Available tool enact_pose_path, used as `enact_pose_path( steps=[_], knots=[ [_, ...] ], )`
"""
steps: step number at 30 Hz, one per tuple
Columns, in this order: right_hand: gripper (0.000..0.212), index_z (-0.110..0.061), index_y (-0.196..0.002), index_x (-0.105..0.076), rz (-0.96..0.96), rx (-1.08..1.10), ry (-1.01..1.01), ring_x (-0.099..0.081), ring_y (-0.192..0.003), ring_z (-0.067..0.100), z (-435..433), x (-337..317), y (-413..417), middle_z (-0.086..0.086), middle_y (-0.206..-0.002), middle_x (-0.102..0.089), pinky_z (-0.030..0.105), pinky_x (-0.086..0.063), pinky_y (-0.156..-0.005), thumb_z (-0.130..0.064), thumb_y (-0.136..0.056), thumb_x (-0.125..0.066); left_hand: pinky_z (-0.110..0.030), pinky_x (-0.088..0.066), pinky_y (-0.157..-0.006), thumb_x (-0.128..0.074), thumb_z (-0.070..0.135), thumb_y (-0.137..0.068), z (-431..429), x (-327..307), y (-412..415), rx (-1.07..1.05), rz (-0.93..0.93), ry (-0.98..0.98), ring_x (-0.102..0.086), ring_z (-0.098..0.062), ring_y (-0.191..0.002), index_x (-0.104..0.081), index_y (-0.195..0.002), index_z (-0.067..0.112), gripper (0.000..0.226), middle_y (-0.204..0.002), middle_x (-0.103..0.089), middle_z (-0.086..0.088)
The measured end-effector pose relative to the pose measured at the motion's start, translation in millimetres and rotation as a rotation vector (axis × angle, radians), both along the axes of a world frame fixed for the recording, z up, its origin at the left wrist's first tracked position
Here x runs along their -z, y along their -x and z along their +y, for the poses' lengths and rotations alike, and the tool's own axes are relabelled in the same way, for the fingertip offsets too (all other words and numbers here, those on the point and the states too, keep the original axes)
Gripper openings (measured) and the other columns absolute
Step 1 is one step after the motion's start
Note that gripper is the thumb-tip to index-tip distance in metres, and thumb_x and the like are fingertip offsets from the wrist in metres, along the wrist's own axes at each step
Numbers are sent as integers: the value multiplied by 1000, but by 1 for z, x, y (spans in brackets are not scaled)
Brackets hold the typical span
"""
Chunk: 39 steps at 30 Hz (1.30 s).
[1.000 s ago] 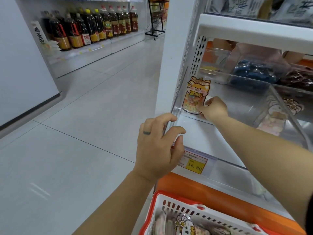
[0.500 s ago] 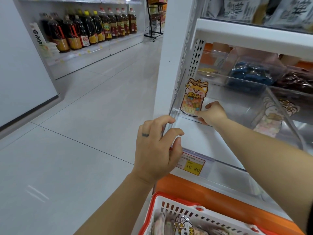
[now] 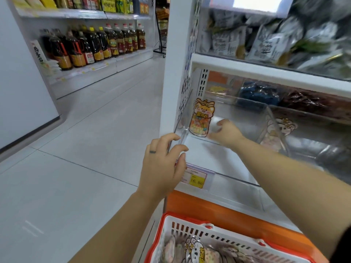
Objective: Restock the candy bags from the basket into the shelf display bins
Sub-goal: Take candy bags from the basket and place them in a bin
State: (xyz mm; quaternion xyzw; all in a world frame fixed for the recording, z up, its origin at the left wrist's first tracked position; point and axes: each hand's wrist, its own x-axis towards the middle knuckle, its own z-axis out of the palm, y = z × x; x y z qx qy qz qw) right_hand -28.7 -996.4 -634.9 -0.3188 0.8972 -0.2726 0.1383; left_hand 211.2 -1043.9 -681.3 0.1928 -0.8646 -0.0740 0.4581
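Floor point(image 3: 85, 149): pale tiles, filling the left half of the frame.
Shelf unit point(image 3: 247, 63): white, taking up the right half. Blurred snack packs point(image 3: 275, 40) are stacked on the upper tier at upper right.
Oil bottles point(image 3: 95, 46): dark, ranged along a far shelf at upper left.
Display bin point(image 3: 209, 156): clear plastic, set on the lower tier at centre right.
Basket point(image 3: 190, 224): red-rimmed and white, at bottom centre below the bin. More candy bags point(image 3: 197, 249) are seen lying inside.
Left hand point(image 3: 163, 168): at centre. Its fingers and thumb are curled round the bin's front left corner.
Right hand point(image 3: 228, 134): reached inside the bin, the forearm crossing the front wall. Its fingers are loosely spread and nothing is held. Contact with the bag beside it cannot be told.
Candy bag point(image 3: 200, 120): stood upright in the bin's back left corner, just left of the right hand.
Price tag point(image 3: 196, 180): yellow, fixed to the shelf edge beside the left hand.
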Motion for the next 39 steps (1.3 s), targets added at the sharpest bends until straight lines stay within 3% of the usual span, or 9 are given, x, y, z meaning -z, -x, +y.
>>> enact_pose_path(
  steps=[5,11,16,21,23,27,32,35,39],
  knots=[
    [49,-13,-133,-52,135,-165,121,-59,-107,22,61,-50,-58,2,-116,-58,27,-44,-82,-23,-89,-71,-47,-46,-98,-64,20,-92,21,-26,-20,-64,-177,-131,-51,-25,-120,-69,-113,19,22,-135,-52,-5],
    [18,-19,-109,-66,341,-400,378,-61,-83,3,165,-57,-129,-14,-90,-64,20,-50,-78,-14,-92,-64,-39,-42,-97,-50,22,-91,90,-27,-52,34,-301,-97,-54,-19,-114,-68,-111,24,27,-120,-60,6],
    [17,-25,-107,-68,216,-408,215,-59,-77,1,239,19,-152,-16,-85,-65,23,-50,-73,-17,-92,-62,-35,-47,-85,-56,18,-93,144,14,-59,131,-473,-186,-66,-18,-94,-68,-114,22,24,-109,-69,6],
    [12,-27,-100,-69,62,-348,-12,-61,-77,4,288,102,-151,-15,-85,-66,23,-51,-71,-20,-92,-64,-29,-53,-83,-50,26,-101,177,78,-65,103,-659,-427,-66,-13,-98,-63,-124,28,27,-121,-66,10],
    [7,-27,-98,-68,22,-400,-128,-59,-73,1,298,132,-154,-16,-82,-63,20,-49,-67,-25,-94,-62,-34,-55,-86,-49,25,-100,181,112,-70,94,-794,-511,-66,-15,-101,-63,-124,28,27,-123,-66,7],
    [17,-22,-109,-65,-132,-569,-395,-53,-72,3,302,180,-159,-14,-83,-55,20,-42,-64,-32,-97,-58,-37,-54,-93,-56,27,-97,180,170,-83,82,-1073,-641,-61,-18,-115,-55,-135,32,39,-138,-57,3],
    [31,-16,-113,-54,-229,-650,-715,-58,-93,23,314,221,-171,3,-106,-60,38,-51,-82,-38,-93,-62,-50,-38,-113,-57,45,-90,188,207,-99,91,-1409,-742,-31,-33,-146,-15,-157,37,80,-167,-9,-3],
    [47,-18,-121,-49,-303,-614,-737,-55,-92,21,316,231,-181,4,-111,-57,37,-49,-81,-47,-88,-66,-51,-35,-115,-63,53,-87,200,213,-105,98,-1497,-752,-17,-34,-151,6,-158,39,100,-167,12,0],
    [67,-17,-136,-44,-401,-472,-671,-57,-109,21,317,238,-189,4,-126,-56,36,-51,-90,-39,-82,-76,-53,-35,-115,-62,55,-89,205,215,-104,78,-1505,-708,-10,-38,-152,11,-157,39,102,-167,14,-2]
  ],
)
